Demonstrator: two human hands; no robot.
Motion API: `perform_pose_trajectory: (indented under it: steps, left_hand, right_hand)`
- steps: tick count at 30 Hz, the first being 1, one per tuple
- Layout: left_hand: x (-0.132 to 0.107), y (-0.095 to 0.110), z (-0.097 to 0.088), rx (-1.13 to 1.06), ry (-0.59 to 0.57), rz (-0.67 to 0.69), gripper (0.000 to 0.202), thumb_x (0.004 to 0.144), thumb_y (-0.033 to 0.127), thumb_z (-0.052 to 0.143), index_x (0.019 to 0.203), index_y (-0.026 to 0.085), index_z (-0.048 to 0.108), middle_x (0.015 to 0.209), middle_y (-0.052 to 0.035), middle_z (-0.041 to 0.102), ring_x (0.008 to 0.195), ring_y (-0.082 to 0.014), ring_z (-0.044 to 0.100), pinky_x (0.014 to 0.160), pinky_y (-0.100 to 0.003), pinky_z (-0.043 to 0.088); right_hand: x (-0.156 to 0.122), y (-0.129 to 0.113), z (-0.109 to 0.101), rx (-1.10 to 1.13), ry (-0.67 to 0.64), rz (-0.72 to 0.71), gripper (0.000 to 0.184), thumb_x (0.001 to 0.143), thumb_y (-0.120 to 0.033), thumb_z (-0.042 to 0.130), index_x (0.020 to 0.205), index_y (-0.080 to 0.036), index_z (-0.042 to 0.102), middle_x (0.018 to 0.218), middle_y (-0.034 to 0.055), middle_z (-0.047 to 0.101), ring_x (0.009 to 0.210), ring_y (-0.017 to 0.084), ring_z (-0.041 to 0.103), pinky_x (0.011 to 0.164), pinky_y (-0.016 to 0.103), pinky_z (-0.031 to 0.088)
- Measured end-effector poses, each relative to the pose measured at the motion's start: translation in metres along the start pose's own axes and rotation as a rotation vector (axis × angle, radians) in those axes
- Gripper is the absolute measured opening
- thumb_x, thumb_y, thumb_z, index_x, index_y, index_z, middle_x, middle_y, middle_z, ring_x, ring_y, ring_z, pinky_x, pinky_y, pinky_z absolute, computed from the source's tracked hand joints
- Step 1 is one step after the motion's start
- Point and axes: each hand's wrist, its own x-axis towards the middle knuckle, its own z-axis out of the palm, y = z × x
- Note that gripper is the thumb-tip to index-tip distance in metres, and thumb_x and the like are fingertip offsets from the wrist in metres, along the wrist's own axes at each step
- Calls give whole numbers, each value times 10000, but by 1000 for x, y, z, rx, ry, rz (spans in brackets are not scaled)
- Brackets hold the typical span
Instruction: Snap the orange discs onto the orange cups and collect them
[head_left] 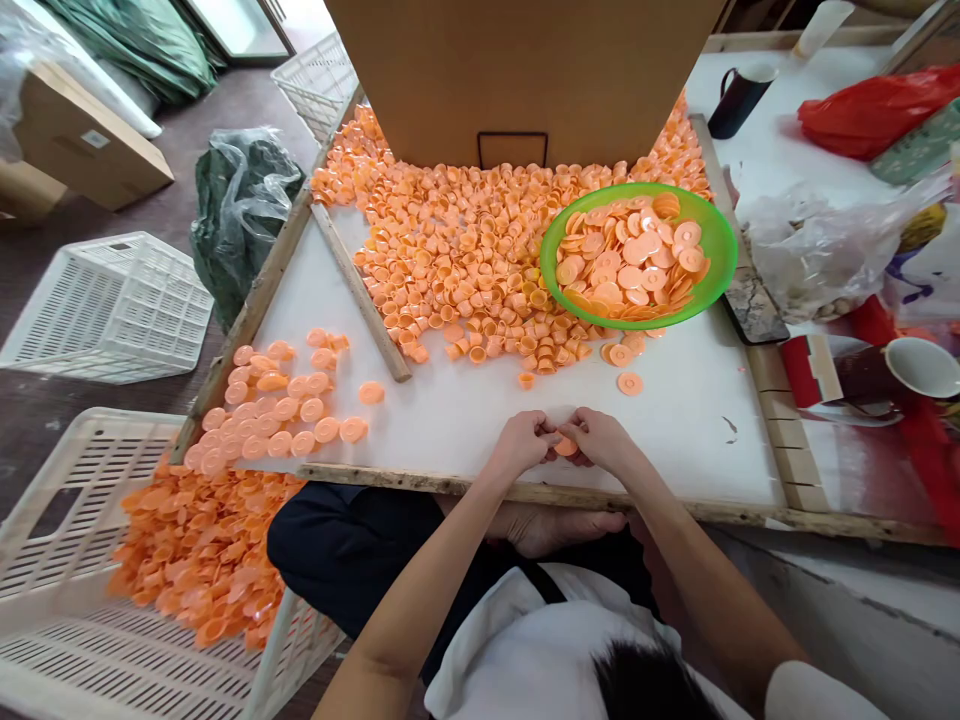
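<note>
Close to the table's front edge, my left hand (527,440) and my right hand (594,440) meet with fingers closed around one round orange plastic disc (565,446). The fingers cover part of it, so whether a small cup is joined to it cannot be seen. Beyond my hands a single small orange cup (526,380) lies on the white tabletop (450,420). A loose orange disc (630,383) rests to its right. Farther back stands a green bowl (551,255) full of flat orange discs, beside a wide heap of small orange cups (465,250).
A wooden strip (360,290) separates the heap from several orange pieces (277,410) at the left. A large cardboard box (525,80) rises behind. Below left, a white crate (75,560) holds more orange pieces. A phone (754,305) and a mug (919,370) are at the right.
</note>
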Motion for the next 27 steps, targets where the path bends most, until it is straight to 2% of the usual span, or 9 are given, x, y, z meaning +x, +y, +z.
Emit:
perform_pose_trajectory:
  steps: [3,6,8,10,13,16,20,23,27]
  left_hand:
    - [-4,-2,-1,-38,13,23,49,805,200,617,794,157,595,643,-10,652,567,-132,648,543,-229,519]
    - [-20,-14,-30,28,124,26,78,806,214,607,838,154,644,655,-12,652,559,-122,618,553,-225,505]
    - [-37,-24,-65,157,321,4,129,808,224,599,885,158,678,712,-25,657,583,-123,602,568,-228,496]
    - [-54,-32,-100,302,659,15,201,807,241,607,975,170,690,862,-52,656,612,-123,587,601,-249,507]
    - [-66,-32,-122,445,1002,182,265,824,244,604,1075,184,663,1027,-78,593,638,-117,562,643,-275,522]
    - [-47,-20,-98,472,855,433,223,854,227,596,1070,198,642,1078,-76,559,732,-130,588,640,-261,526]
    - [4,-3,-53,627,632,648,325,838,157,628,1155,221,600,1175,-95,547,1054,-218,560,871,-349,519]
    - [27,3,-41,675,522,614,270,839,128,605,1099,200,608,1082,-90,601,1068,-236,549,941,-381,477]
    - [16,3,-36,381,338,419,314,860,254,605,1162,192,545,874,-29,635,832,-160,608,807,-282,503]
  right_hand:
    - [-5,6,0,8,3,-72,196,820,-408,621,770,-232,550,593,19,690,487,181,642,470,278,479]
    - [-12,17,-11,4,91,-168,201,830,-435,594,812,-236,572,657,10,706,573,171,663,565,283,508]
    - [-14,25,-26,-63,271,-228,210,827,-447,594,833,-237,594,711,15,709,639,176,665,638,300,514]
    - [-11,32,-45,-173,500,-283,223,824,-450,598,874,-232,610,824,43,712,708,196,656,687,332,508]
    - [4,39,-65,-349,723,-367,278,828,-415,593,1016,-213,622,1052,116,673,881,261,627,761,401,498]
    - [20,41,-66,-494,753,-449,325,833,-353,585,1112,-191,624,1142,155,625,1018,316,566,861,474,464]
    - [24,41,-56,-495,709,-470,226,838,-296,568,1016,-203,671,1074,135,629,984,305,557,852,455,471]
    - [15,44,-55,-375,671,-461,237,858,-334,551,1016,-200,666,1075,125,640,955,277,586,824,408,493]
    - [5,49,-60,-168,659,-339,322,925,-397,440,1088,-204,637,1014,99,694,807,221,653,774,362,503]
